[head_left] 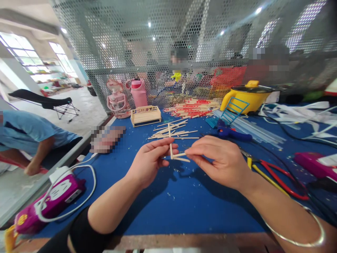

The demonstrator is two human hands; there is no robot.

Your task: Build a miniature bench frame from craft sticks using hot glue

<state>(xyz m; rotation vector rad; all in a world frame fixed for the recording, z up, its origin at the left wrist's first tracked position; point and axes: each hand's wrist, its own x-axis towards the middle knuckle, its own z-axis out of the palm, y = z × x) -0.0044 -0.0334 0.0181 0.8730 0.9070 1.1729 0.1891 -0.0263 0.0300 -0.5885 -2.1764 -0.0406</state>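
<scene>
My left hand (pixel 151 160) pinches a small piece of joined wooden sticks (pixel 171 151) between thumb and fingers. The piece stands in the air above the blue tabletop (pixel 168 214), one stick upright and two thin ones running off to the right from its lower corner. My right hand (pixel 223 160) is closed in a pinch at the right end of one of these sticks. Its fingertips cover that end. Just beyond my hands lie several loose wooden sticks (pixel 173 133). A blue glue gun (pixel 234 134) rests behind my right hand, by a teal wire stand (pixel 234 110).
A small wooden stick model (pixel 146 117), red-marked sticks (pixel 193 108), pink bottles (pixel 138 93) and a yellow pot (pixel 244 101) stand along the mesh. Red-handled cutters (pixel 285 181) and clear rods (pixel 255 130) lie right. A purple power strip (pixel 50 200) and a person (pixel 37 140) are left.
</scene>
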